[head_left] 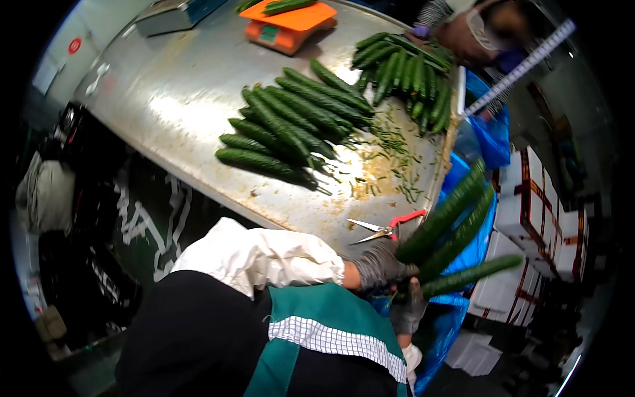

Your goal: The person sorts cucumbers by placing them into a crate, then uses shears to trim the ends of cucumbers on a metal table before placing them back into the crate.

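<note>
Your single head-worn camera looks forward and down from close above your own torso (211,331), the near edge of the metal bench (198,73) slanting across its round, wide view.

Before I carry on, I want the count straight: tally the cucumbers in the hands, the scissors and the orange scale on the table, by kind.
Held cucumbers: 3 visible
Red-handled scissors: 1 pair
Orange scale: 1
Total: 5
</note>
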Motion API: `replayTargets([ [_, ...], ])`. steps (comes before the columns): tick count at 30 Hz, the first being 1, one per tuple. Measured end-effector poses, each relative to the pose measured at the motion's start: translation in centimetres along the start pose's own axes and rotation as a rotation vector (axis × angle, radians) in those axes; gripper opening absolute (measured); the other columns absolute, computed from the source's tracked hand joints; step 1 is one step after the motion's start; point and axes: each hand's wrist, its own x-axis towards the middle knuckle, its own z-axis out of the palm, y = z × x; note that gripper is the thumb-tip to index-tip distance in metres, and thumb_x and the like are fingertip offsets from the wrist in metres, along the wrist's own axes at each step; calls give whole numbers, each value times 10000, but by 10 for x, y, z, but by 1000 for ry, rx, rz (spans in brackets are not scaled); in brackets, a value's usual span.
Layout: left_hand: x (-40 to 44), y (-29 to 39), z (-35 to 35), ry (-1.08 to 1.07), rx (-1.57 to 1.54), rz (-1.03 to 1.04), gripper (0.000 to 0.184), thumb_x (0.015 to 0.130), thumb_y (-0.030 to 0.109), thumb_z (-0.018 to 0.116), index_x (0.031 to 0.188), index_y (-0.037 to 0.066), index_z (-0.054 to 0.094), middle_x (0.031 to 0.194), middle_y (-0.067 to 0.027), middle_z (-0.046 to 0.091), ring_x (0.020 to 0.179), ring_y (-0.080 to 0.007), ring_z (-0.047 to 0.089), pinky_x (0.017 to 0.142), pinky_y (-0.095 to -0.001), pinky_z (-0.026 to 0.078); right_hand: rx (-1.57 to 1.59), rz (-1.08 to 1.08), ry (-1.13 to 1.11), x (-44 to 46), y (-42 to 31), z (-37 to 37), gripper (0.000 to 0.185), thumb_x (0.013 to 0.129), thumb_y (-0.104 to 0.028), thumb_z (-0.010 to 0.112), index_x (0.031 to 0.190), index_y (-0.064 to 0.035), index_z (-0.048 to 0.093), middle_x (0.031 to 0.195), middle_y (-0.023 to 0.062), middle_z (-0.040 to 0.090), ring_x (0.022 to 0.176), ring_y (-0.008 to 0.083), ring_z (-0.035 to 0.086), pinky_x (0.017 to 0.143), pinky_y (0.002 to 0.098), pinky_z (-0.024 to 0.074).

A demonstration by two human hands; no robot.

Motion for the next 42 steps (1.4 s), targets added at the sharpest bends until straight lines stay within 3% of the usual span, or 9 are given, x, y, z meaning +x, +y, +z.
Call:
replayTargets([
  [2,-16,-2,-31,163,-146,18,323,742,161,629,1001,1,520,678,-67,576,444,-111,495,410,-250,440,178,-70,-107,56,-73,17,155,835,-143,535,845,6,577,718,59,589,637,132,558,590,261,458],
  [3,-27,-4,-44,274,-254,60,280,749,152,628,959,-6,530,670,-69,580,454,-114,509,407,-245,435,640,355,-253,74,-102,28,149,820,-134,555,822,12,583,694,58,593,639,132,570,589,258,458],
  [11,-77,-54,-127,1184,-435,464,267,677,210,723,779,0,594,702,-47,595,594,-120,547,561,-256,456,638,295,-1154,153,-194,149,157,747,-97,649,845,-8,565,647,62,585,506,121,553,439,241,445],
  [16,-80,-113,-163,1275,-786,237,491,685,465,675,868,22,572,776,-76,563,667,-180,537,587,-326,471,498,265,-1407,156,-215,210,396,692,-137,700,1010,-24,494,700,69,585,547,118,551,432,254,450],
  [21,-62,-122,-175,1344,-941,161,619,601,413,762,955,-41,535,891,-123,560,739,-187,529,630,-339,466,258,142,-1431,171,-211,236,554,675,-154,717,1139,-20,445,718,83,592,560,126,553,452,272,464],
  [23,-47,-135,-180,1420,-860,150,615,612,529,702,890,0,561,821,-99,533,692,-212,510,572,-356,467,137,68,-1409,177,-191,251,786,602,-298,747,1199,50,371,871,160,585,735,187,566,624,288,465],
  [28,-38,-108,-188,1224,-850,115,323,723,239,690,869,-14,553,716,-102,562,531,-191,540,464,-336,496,-48,-151,-1278,198,-173,255,969,558,-435,751,1237,101,314,1069,242,534,966,246,547,809,292,437],
  [32,-49,-91,-195,1082,-868,-27,327,736,259,670,861,-18,550,707,-109,573,567,-225,580,483,-346,516,-249,-139,-1169,198,-191,247,937,574,-516,703,1211,83,367,1111,279,497,1040,330,510,843,343,424],
  [42,-89,-76,-233,610,-750,-379,522,715,475,630,834,-25,535,696,-174,609,581,-285,618,541,-337,525,-420,-432,-900,181,-201,228,610,671,-511,629,921,29,494,777,246,583,755,375,577,673,413,461],
])
